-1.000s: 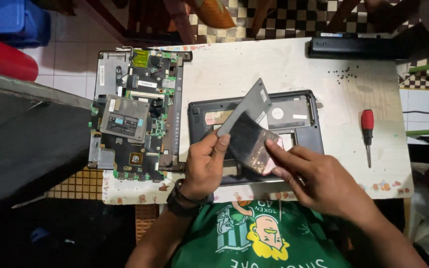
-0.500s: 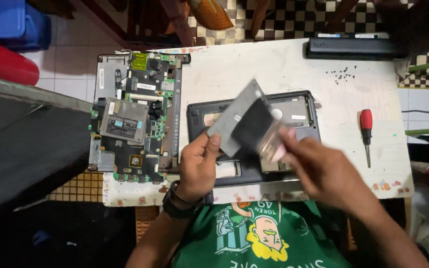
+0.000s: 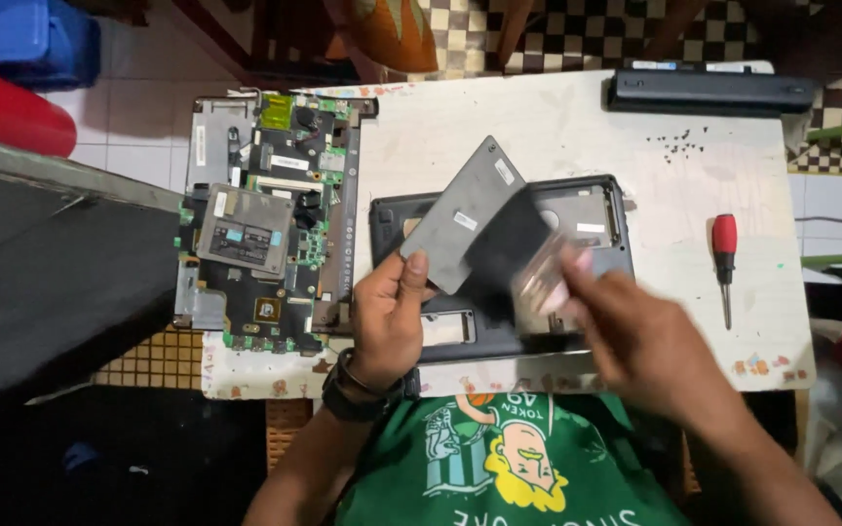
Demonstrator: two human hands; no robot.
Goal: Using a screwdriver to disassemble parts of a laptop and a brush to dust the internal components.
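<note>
Count: one bare green circuit board in a grey metal frame [image 3: 265,219], overhanging the counter's left edge; one flat grey rectangular plastic cover panel [image 3: 460,214]; one black plastic laptop base shell [image 3: 587,209]; one screwdriver with red handle and thin steel shaft [image 3: 724,261]; one long black bar-shaped battery pack [image 3: 708,90]; one cluster of small dark screws [image 3: 676,146], too small to count singly.

The white, stained counter [image 3: 557,127] carries all of these. The circuit board is studded with chips and a square metal shield. The laptop base shell lies at the counter's near middle, matte, with open bays. The left hand [image 3: 387,317], with a dark wristband, is closed on the cover panel's lower corner, thumb on top, and holds it tilted above the shell. The right hand [image 3: 635,326] is motion-blurred; its fingers touch a dark sheet with a shiny, translucent edge [image 3: 523,258] beside the panel; whether it grips cannot be told.

Change versus the frame one second ago: panel now lies flatter and more face-on; right hand has shifted rightward and blurred. Screwdriver near the right edge, battery pack at the far right corner, both unchanged.
</note>
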